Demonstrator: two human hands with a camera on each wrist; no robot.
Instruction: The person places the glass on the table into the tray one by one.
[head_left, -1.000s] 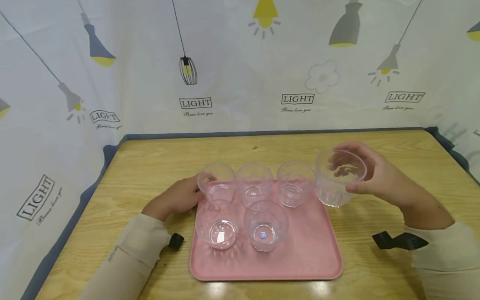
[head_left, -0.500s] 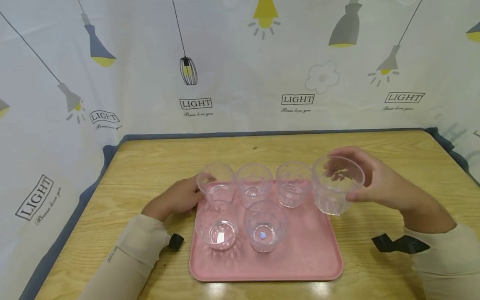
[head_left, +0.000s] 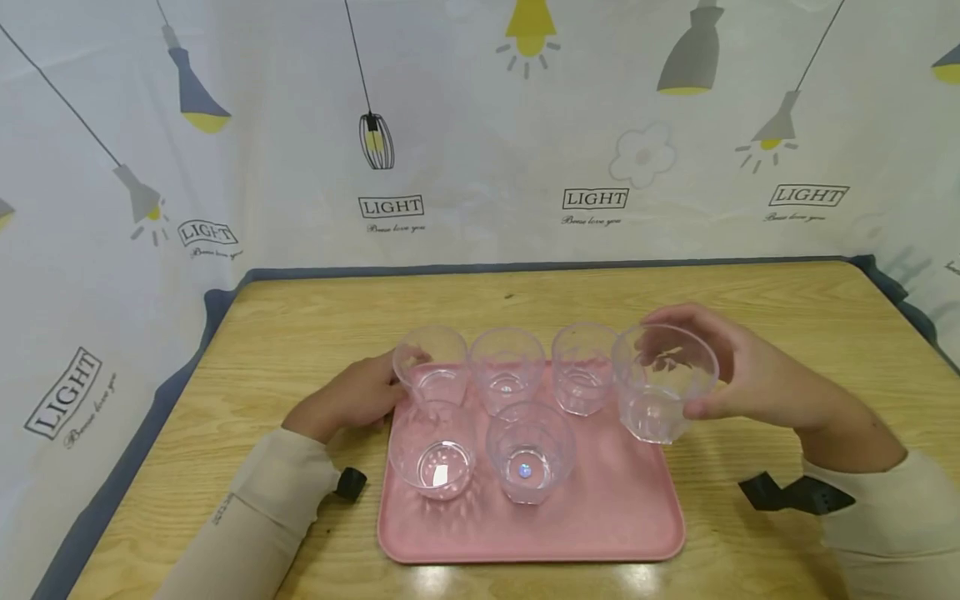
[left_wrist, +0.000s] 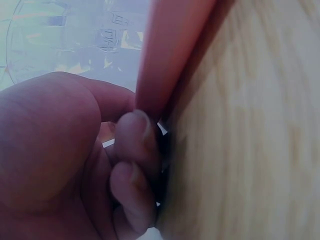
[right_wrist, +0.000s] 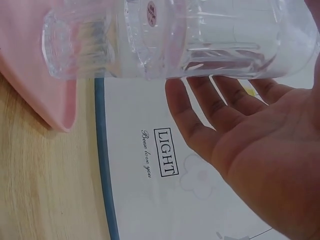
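So the right hand (head_left: 738, 379) has its fingers and thumb wrapped round the rim of a clear ribbed glass (head_left: 660, 383), holding it up in the air and tilted a bit, right over the tray's edge at about 2 o'clock. From the right wrist view you can see the glass (right_wrist: 175, 40) lying across the fingers (right_wrist: 200, 115), with the corner of the pink tray (right_wrist: 35, 75) just below it.

The left hand (head_left: 352, 398) sits at the tray's 10 o'clock corner. In the left wrist view its fingers (left_wrist: 137, 145) are curled up against the tray's rim (left_wrist: 165, 55), thumb on top, so it's pinching the edge there.

The pink tray (head_left: 615, 517) lies flat on the wooden bench (head_left: 300, 333) and already has five clear glasses standing upright on it. Three are in a back row: the back left glass (head_left: 432, 365) is just beside the left hand, then the back middle glass (head_left: 507, 367), then the back right glass (head_left: 583, 367), which is right next to the held one; can't tell if they touch. Two more are in front: the front left glass (head_left: 433, 450) and the front middle glass (head_left: 530, 452).

There's a black strap (head_left: 795, 493) near the right sleeve at 4 o'clock of the tray, and a small black knob (head_left: 351, 483) by the left sleeve.
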